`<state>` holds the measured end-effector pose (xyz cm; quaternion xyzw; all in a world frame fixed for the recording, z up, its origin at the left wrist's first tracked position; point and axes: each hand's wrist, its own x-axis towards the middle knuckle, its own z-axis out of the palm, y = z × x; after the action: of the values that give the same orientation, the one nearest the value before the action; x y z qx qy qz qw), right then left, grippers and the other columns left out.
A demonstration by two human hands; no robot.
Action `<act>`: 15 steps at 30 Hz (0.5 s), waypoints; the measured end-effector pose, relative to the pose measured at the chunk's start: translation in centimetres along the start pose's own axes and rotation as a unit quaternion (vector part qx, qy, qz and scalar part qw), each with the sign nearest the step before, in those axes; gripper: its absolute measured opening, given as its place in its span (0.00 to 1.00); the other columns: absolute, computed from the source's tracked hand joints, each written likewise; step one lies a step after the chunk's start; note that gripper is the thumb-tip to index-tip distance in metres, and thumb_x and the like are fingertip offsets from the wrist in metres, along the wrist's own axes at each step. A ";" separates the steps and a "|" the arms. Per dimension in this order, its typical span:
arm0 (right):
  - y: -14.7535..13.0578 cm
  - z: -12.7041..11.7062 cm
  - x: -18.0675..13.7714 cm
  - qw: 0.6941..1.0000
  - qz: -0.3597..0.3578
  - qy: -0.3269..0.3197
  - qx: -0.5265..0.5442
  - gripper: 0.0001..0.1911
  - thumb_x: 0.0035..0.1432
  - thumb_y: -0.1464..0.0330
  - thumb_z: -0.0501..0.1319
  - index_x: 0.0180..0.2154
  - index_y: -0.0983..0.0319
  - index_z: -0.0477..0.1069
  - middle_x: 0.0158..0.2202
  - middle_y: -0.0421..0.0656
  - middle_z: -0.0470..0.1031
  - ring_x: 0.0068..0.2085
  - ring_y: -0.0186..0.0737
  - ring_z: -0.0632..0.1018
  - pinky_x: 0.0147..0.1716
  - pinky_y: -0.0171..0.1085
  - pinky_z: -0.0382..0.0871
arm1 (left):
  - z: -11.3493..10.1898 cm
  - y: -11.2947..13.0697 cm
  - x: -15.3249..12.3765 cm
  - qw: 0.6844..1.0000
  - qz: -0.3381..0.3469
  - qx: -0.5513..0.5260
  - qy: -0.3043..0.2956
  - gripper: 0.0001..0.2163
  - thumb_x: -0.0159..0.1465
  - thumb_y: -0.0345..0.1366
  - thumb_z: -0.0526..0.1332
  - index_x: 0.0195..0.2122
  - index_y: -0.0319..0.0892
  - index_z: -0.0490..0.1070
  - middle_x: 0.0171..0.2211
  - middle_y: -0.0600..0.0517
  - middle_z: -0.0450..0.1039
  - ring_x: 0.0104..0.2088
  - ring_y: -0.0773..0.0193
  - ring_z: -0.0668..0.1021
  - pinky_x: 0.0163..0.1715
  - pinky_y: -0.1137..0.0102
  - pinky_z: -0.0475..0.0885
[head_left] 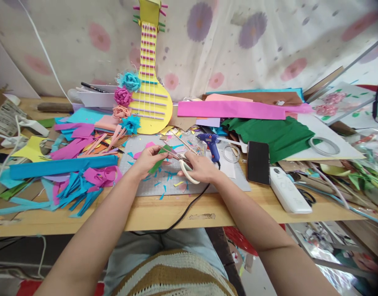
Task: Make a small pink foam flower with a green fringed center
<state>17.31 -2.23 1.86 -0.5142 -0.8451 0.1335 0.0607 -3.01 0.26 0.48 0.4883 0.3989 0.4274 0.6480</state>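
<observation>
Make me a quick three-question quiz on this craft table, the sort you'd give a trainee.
1. Multiple choice: what does the right hand hold?
A) a paintbrush
B) a pair of scissors
C) a ruler

2. Fill in the colour: the left hand holds a ____ piece at the blades.

3. True or false: as seen here, the black phone lies to the right of the blue glue gun.

Key: 1. B; 2. green; 3. true.
</observation>
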 end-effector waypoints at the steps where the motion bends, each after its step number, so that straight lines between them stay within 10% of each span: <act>1: 0.0 0.0 0.0 1.000 0.001 0.000 -0.002 0.23 0.52 0.48 0.54 0.37 0.61 0.61 0.34 0.44 0.71 0.33 0.41 0.73 0.28 0.34 0.53 | 0.0 0.0 0.0 1.000 0.000 0.003 0.002 0.14 0.45 0.38 0.68 0.31 0.38 0.73 0.32 0.49 0.77 0.34 0.61 0.78 0.35 0.65 0.75; 15: 0.3 0.1 0.1 0.999 0.014 0.033 -0.003 0.27 0.49 0.43 0.52 0.33 0.61 0.62 0.29 0.42 0.72 0.30 0.40 0.73 0.26 0.33 0.51 | 0.2 0.1 -0.2 1.000 -0.015 -0.004 -0.001 0.14 0.45 0.37 0.68 0.33 0.38 0.73 0.33 0.49 0.77 0.35 0.61 0.78 0.35 0.67 0.74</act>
<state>17.48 -2.08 1.74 -0.5304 -0.8357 0.1142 0.0853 -2.92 0.07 0.68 0.4804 0.4035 0.4189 0.6564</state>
